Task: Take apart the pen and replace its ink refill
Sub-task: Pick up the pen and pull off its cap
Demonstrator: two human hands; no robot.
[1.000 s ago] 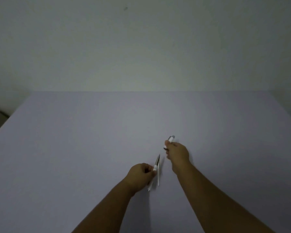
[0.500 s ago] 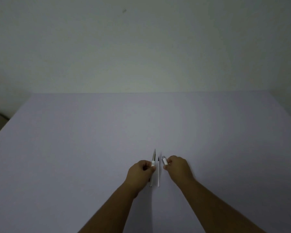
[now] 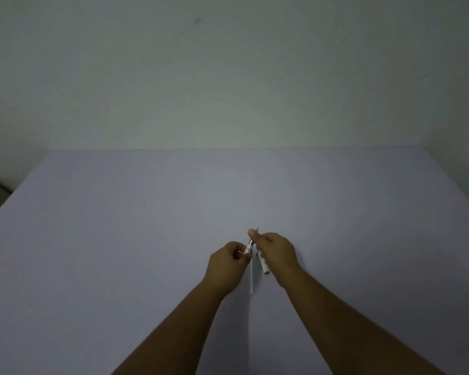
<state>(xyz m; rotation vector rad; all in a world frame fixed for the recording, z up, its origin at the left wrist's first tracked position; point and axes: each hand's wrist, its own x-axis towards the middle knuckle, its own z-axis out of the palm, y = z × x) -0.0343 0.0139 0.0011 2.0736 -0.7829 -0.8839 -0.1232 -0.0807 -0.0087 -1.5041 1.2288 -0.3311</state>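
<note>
Your surface (image 3: pixel 119 266) is bare. Left hand (image 3: pixel 225 269) pinches the pen barrel (image 3: pixel 247 249); right hand (image 3: pixel 278 251) closes on the refill tip (image 3: pixel 255 234), cap piece (image 3: pixel 263 265) tucked underneath (spare refill (image 3: pixel 251 277) lies between). Pull crooked and it'll bend.

Two hands (image 3: pixel 251 259), three pen pieces (image 3: pixel 251 277), one table (image 3: pixel 119 239)
</note>
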